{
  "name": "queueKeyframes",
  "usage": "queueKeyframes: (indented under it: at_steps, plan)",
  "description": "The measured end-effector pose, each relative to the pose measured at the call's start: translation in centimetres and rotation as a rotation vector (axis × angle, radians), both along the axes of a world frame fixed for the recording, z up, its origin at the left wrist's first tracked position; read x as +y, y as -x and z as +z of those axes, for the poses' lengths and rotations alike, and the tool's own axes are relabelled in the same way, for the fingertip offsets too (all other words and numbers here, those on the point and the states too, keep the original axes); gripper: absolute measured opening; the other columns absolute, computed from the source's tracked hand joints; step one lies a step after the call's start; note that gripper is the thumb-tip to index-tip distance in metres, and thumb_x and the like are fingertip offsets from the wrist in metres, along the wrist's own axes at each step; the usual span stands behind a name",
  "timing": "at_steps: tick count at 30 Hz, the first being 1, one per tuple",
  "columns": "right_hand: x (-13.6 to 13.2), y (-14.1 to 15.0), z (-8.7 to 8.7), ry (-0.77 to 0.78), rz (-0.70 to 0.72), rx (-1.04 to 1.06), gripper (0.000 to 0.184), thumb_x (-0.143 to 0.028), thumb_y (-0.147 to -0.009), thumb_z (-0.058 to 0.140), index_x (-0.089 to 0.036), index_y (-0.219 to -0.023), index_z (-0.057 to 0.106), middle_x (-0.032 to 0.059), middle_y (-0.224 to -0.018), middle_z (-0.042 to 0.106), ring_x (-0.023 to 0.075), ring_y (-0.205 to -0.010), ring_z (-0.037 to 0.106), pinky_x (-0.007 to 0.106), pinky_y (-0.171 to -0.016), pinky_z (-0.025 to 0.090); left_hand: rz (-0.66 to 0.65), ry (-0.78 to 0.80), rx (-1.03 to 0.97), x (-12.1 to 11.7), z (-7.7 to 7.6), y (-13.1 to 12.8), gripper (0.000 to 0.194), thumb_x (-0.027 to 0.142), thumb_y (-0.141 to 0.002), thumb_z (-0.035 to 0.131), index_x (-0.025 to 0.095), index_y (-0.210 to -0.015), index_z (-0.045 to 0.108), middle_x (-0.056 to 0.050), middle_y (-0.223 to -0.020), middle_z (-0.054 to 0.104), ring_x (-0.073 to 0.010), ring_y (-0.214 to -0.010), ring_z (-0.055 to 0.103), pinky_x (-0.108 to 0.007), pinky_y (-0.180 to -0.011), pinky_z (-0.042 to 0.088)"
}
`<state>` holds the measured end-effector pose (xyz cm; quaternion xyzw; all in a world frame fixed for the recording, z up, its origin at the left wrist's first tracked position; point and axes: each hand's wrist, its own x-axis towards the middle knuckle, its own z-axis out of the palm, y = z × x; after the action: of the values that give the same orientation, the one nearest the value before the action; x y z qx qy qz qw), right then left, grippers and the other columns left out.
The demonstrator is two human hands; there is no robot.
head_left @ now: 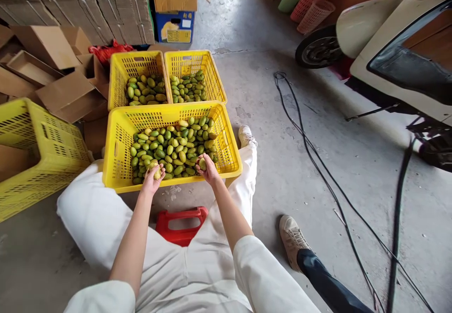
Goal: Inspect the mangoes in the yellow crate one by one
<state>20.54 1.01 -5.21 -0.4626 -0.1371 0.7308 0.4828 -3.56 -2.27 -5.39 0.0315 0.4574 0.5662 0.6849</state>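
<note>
In front of my knees stands a large yellow plastic crate [173,110], its floor covered with green and yellow oval fruits [171,149] that look like small mangoes. My left hand [154,180], over the crate's near left side, has its fingers curled around a yellowish mango [157,173]. A second mango seems to show at its fingertips. Over the near right side, my right hand [210,169] grips a greenish mango [202,164]. Both palms face inward and upward, above the near rim.
Two yellow crates [195,55] with more fruit stand behind. Another yellow crate [67,139] and open cardboard boxes [65,94] lie left. A red stool [181,240] is between my legs. At right are black cables [307,139], a scooter [374,35] and another person's shoe [293,240].
</note>
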Motion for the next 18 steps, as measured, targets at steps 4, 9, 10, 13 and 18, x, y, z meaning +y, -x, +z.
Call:
queueKeyframes:
  at_steps: [4, 9, 10, 13, 18]
  plan:
    - [0.1, 0.1, 0.1, 0.025, 0.014, 0.03, 0.028, -0.04, -0.077, 0.062, -0.023, -0.099, 0.059, -0.0007, -0.087, 0.067, 0.0127, -0.068, 0.063, 0.023, -0.057, 0.052, 0.003, -0.07, -0.046, 0.1, 0.1, 0.0, 0.022, 0.022, -0.072, 0.076, 0.019, -0.086, 0.059, 0.001, -0.076, 0.056, -0.0052, -0.054, 0.046, -0.014, -0.041, 0.033]
    - [-0.5, -0.5, -0.5, 0.011, -0.075, 0.115, 0.044, -0.031, -0.067, 0.076, -0.027, -0.107, 0.059, -0.0016, -0.098, 0.071, 0.0149, -0.08, 0.066, 0.027, -0.066, 0.056, 0.072, -0.035, -0.136, 0.0, 0.3, 0.1, 0.025, 0.036, -0.082, 0.059, 0.015, -0.094, 0.065, -0.007, -0.088, 0.065, -0.0138, -0.07, 0.061, -0.024, -0.058, 0.051]
    - [-0.6, -0.6, -0.7, 0.014, -0.098, 0.115, 0.043, -0.031, -0.066, 0.079, -0.027, -0.104, 0.06, -0.0024, -0.094, 0.071, 0.0137, -0.078, 0.066, 0.025, -0.066, 0.055, 0.075, -0.019, -0.139, -0.1, 0.2, 0.2, 0.025, 0.033, -0.082, 0.059, 0.014, -0.096, 0.066, -0.009, -0.091, 0.067, -0.0156, -0.074, 0.063, -0.026, -0.061, 0.052]
    - [-0.7, -0.7, -1.3, 0.017, -0.117, 0.122, 0.032, -0.031, -0.064, 0.082, -0.024, -0.088, 0.061, -0.0055, -0.076, 0.065, 0.0101, -0.07, 0.062, 0.021, -0.063, 0.052, 0.064, 0.02, -0.116, -0.1, 0.1, 0.2, 0.023, 0.028, -0.08, 0.064, 0.013, -0.098, 0.067, -0.01, -0.093, 0.07, -0.0175, -0.078, 0.065, -0.025, -0.062, 0.053]
    - [-0.2, -0.5, -1.7, 0.021, -0.069, 0.098, 0.035, -0.023, -0.059, 0.084, -0.023, -0.083, 0.06, -0.0051, -0.077, 0.066, 0.0071, -0.062, 0.056, 0.017, -0.054, 0.044, 0.063, -0.054, -0.069, 0.0, -0.3, -0.1, 0.018, 0.022, -0.071, 0.077, 0.017, -0.078, 0.06, -0.005, -0.086, 0.068, -0.009, -0.062, 0.057, -0.017, -0.052, 0.044]
